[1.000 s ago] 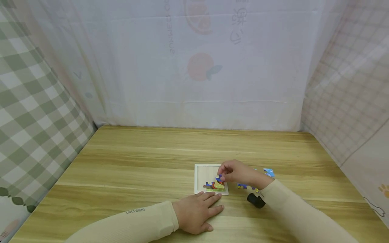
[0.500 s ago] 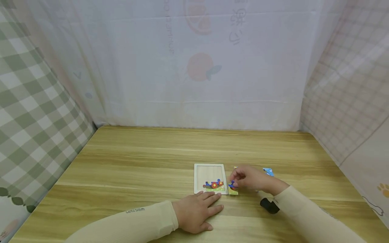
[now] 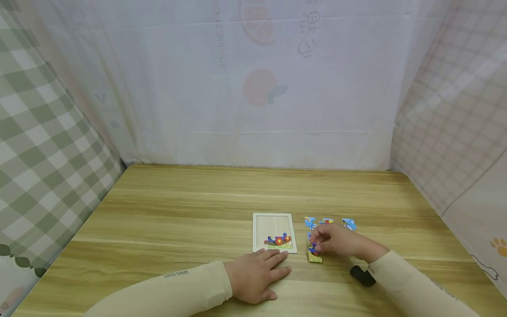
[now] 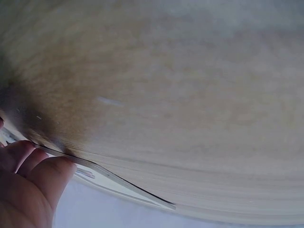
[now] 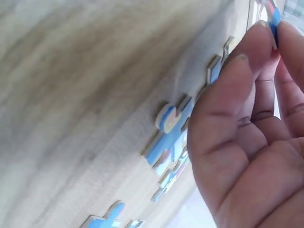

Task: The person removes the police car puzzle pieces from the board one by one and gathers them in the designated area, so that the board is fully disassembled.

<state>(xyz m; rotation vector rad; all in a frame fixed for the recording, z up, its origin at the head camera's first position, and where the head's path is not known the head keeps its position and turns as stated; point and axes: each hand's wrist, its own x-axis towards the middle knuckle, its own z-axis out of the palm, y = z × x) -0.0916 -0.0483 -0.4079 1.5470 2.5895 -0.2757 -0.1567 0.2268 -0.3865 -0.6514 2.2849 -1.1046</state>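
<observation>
Wooden tabletop [image 3: 178,211] fills the lower half of the head view, with pale curtains hung behind and at both sides. Near the lower centre of that view we see the white puzzle tray [image 3: 274,233], a strip of coloured pieces already fitted along its near edge. Our left hand [image 3: 255,275] lies flat on the table just below the tray, fingers spread and straight, the fingertips touching the tray's near rim; the left wrist view shows the fingers [image 4: 28,178] against that thin white edge. Right of the tray, our right hand [image 3: 336,242] pinches a puzzle piece [image 3: 314,253] between thumb and fingers, the piece low over the table, clear of the tray; we cannot tell whether it touches the wood. Above the hand in the frame lie loose blue pieces [image 3: 326,222], apart from one another. A small black object [image 3: 362,276] sits under the right wrist.
</observation>
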